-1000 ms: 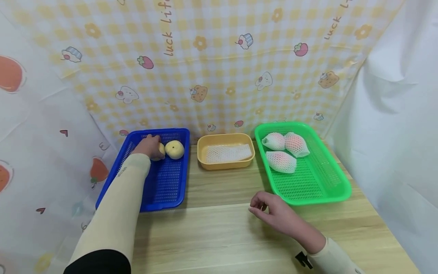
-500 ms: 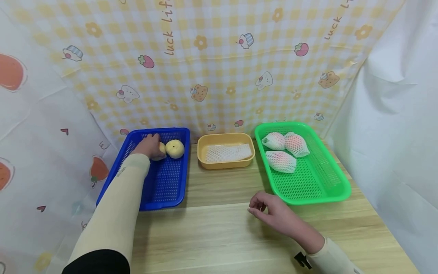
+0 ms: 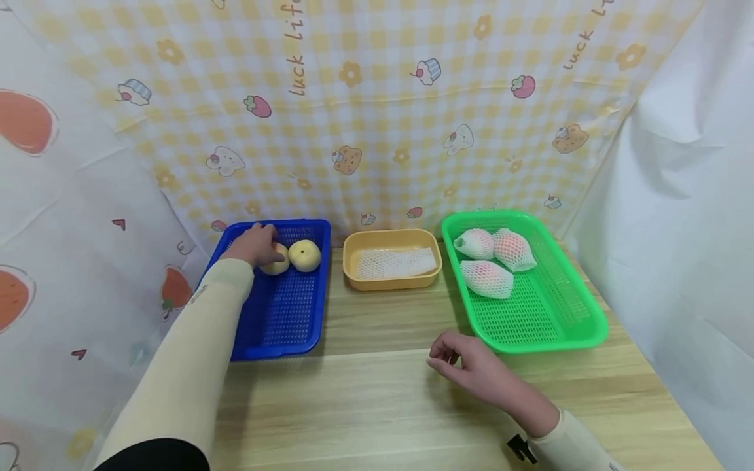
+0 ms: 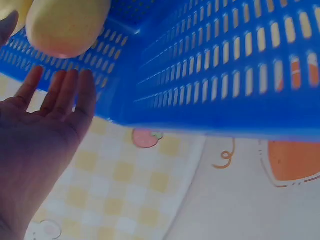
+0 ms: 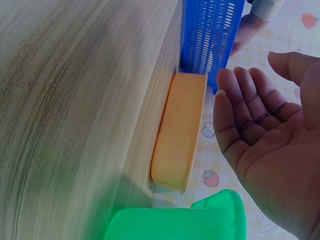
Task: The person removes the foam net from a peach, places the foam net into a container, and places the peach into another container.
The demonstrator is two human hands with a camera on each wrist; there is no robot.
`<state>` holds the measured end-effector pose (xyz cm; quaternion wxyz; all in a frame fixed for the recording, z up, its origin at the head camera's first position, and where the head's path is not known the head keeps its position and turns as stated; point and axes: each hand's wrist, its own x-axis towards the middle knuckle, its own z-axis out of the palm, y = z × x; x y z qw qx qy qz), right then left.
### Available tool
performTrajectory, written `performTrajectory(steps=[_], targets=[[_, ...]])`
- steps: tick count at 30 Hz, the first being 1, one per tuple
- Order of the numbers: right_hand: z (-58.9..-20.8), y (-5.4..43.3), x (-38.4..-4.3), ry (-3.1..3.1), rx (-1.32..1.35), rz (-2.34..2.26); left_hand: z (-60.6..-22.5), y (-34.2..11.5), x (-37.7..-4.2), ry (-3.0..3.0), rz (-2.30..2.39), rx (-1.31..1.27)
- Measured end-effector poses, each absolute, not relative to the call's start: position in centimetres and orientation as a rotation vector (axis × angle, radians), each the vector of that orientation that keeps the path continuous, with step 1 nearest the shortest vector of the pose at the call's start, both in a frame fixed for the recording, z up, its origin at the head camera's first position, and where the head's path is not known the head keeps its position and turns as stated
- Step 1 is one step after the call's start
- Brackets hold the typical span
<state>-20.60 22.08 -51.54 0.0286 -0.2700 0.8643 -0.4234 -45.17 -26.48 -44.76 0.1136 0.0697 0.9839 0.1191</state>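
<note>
Your left hand [image 3: 251, 246] reaches into the far end of the blue basket [image 3: 287, 320], fingers straight and slightly apart, likely to fit around the left fruit [image 3: 277, 262]; contact is unclear. The right fruit [image 3: 304, 256] sits just beside it, both round and pale yellow. Your right hand [image 3: 473, 367] hovers above the table [image 3: 353, 405], fingers loosely curled, apparently idle.

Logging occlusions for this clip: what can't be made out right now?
Head view: left pale fruit, partly behind the left hand.
Head view: netted fruits, their skin veiled by the white mesh.
Left wrist view: left thumb, mostly cut off by the left edge, so contact is unclear.
Right wrist view: green basket, cut off by the bottom edge.
</note>
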Motion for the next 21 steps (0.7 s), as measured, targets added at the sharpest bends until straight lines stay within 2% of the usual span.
performTrajectory(steps=[6, 10, 16, 21], targets=[[-51.7, 22.0, -20.7, 2.664, -0.839, -1.307, -42.6, -25.2, -44.0, 2.922, 0.382, 0.250], [-51.8, 22.1, -20.8, 2.657, -0.836, -1.314, -40.8, -23.4, -42.1, 2.978, 0.437, 0.289], [-52.1, 22.1, -20.9, 2.646, -0.841, -1.315, -39.9, -19.7, -37.1, 3.073, 0.593, 0.450], [-52.2, 21.9, -20.9, 2.638, -0.815, -1.300, -41.1, -15.5, -31.7, 3.048, 0.867, 0.717]])
